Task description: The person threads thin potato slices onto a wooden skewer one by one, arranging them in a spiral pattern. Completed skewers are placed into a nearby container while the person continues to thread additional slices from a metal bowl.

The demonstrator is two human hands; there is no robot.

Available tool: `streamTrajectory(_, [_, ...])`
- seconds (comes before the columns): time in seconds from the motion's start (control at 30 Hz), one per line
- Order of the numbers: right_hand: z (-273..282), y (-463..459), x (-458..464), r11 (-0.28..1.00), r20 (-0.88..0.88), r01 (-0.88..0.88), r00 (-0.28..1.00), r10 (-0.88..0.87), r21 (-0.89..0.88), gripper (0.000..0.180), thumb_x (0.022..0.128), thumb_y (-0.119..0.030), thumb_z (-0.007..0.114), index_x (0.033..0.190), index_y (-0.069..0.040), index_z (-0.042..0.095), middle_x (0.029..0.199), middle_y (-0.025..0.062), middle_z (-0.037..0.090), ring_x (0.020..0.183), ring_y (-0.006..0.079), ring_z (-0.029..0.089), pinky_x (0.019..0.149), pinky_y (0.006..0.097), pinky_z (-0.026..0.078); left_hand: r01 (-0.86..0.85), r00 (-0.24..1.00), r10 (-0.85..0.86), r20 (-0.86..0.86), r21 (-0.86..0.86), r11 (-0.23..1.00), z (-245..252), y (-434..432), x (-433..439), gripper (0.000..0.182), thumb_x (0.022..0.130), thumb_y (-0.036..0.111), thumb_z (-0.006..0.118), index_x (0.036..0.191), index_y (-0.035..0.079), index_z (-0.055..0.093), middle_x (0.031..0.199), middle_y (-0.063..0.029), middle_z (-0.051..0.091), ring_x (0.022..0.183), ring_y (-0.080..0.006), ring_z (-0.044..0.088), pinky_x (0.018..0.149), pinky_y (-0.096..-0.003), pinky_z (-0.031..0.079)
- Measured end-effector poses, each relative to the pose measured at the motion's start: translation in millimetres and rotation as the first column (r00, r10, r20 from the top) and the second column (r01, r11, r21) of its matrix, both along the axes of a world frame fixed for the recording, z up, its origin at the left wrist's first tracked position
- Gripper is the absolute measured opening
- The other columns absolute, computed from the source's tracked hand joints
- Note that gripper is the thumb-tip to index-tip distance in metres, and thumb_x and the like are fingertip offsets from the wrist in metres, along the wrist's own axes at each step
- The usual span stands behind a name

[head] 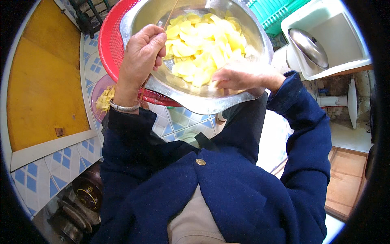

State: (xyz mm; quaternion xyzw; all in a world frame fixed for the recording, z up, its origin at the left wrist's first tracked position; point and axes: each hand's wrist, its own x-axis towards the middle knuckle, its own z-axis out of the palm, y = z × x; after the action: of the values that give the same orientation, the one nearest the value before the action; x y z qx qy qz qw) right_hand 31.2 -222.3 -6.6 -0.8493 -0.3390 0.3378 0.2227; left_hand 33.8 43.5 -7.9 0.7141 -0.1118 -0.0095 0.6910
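A wide metal basin [201, 105] with a flared rim sits in front of me, holding a heap of thin, pale yellow slices [198, 45] that look like potato. Above the basin's left side, my left hand [144, 50] pinches a thin brown stick or cord [171, 16] between thumb and fingers. It runs up past the top of the view, and a similar brown length shows below the hand. My right hand [237, 74] reaches into the basin at the near right edge of the heap. Its fingers are bent down among the slices; glare and blur hide whether they grip one.
Under the basin is a red perforated plastic basket [111, 45]. A pinkish bowl [96, 88] with yellow cut pieces [105, 99] stands left on the tiled floor. A white sink [344, 36] holding a metal lid [308, 48] and a green rack [274, 13] are at upper right.
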Motion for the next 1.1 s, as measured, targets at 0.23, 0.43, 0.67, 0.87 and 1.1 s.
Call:
streamTrajectory(0.23, [-20.4, -2.8, 45.4, 0.991, 0.496, -0.115, 0.858, 0.131, -0.061, 0.018, 0.085, -0.011, 0.057, 0.103, -0.008, 0.06, 0.093, 0.0115, 0.062, 0.086, 0.0262, 0.062, 0.076, 0.0331, 0.051, -0.013, 1.0, 0.013, 0.01, 0.025, 1.0, 1.4, -0.5, -0.7, 0.02, 0.093, 0.018, 0.049, 0.097, 0.0, 0.057, 0.063, -0.001, 0.054, 0.047, -0.0029, 0.046, 0.039, -0.0155, 0.037])
streamTrajectory(0.43, [-2.7, 19.3, 53.0, 0.986, 0.756, -0.149, 0.637, 0.153, -0.073, 0.018, 0.083, -0.011, 0.058, 0.101, -0.004, 0.059, 0.091, 0.0137, 0.062, 0.085, 0.0255, 0.062, 0.071, 0.033, 0.05, 0.013, 1.0, -0.013, -0.027, -0.008, 1.0, 2.1, 0.6, -3.3, 0.018, 0.093, 0.017, 0.048, 0.096, 0.001, 0.055, 0.063, -0.0008, 0.051, 0.047, -0.0044, 0.045, 0.041, -0.0165, 0.036])
streamTrajectory(0.67, [-27.4, 58.2, 19.4, 0.931, 0.364, -0.346, 0.858, 0.363, -0.116, 0.016, 0.076, -0.014, 0.057, 0.083, 0.0, 0.06, 0.077, 0.0184, 0.062, 0.071, 0.0316, 0.062, 0.066, 0.0379, 0.05, -0.003, 1.0, 0.003, -0.03, 0.007, 1.0, 5.8, -0.6, -2.2, 0.017, 0.093, 0.016, 0.049, 0.097, 0.001, 0.055, 0.063, -0.0007, 0.051, 0.048, -0.0043, 0.045, 0.041, -0.0165, 0.036])
streamTrajectory(0.87, [-25.7, 22.3, 78.8, 0.989, 0.71, -0.138, 0.692, 0.129, -0.046, 0.014, 0.087, -0.016, 0.056, 0.095, -0.005, 0.06, 0.081, 0.0162, 0.06, 0.073, 0.0309, 0.061, 0.065, 0.0349, 0.05, 0.007, 1.0, -0.007, 0.002, 0.007, 1.0, -0.7, 1.5, -1.6, 0.017, 0.093, 0.016, 0.049, 0.097, 0.001, 0.055, 0.063, -0.0005, 0.051, 0.048, -0.0043, 0.045, 0.04, -0.0168, 0.036])
streamTrajectory(1.1, [-11.3, 82.8, 42.2, 0.921, 0.27, -0.061, 0.962, -0.05, 0.386, 0.018, 0.089, -0.021, 0.048, 0.088, -0.007, 0.06, 0.072, 0.0069, 0.058, 0.067, 0.0189, 0.057, 0.06, 0.0334, 0.046, -0.016, 0.999, 0.014, -0.051, -0.02, 1.0, 2.0, -0.1, -0.3, 0.017, 0.091, 0.015, 0.05, 0.092, 0.0, 0.056, 0.061, 0.0, 0.053, 0.045, -0.0035, 0.045, 0.038, -0.0168, 0.036])
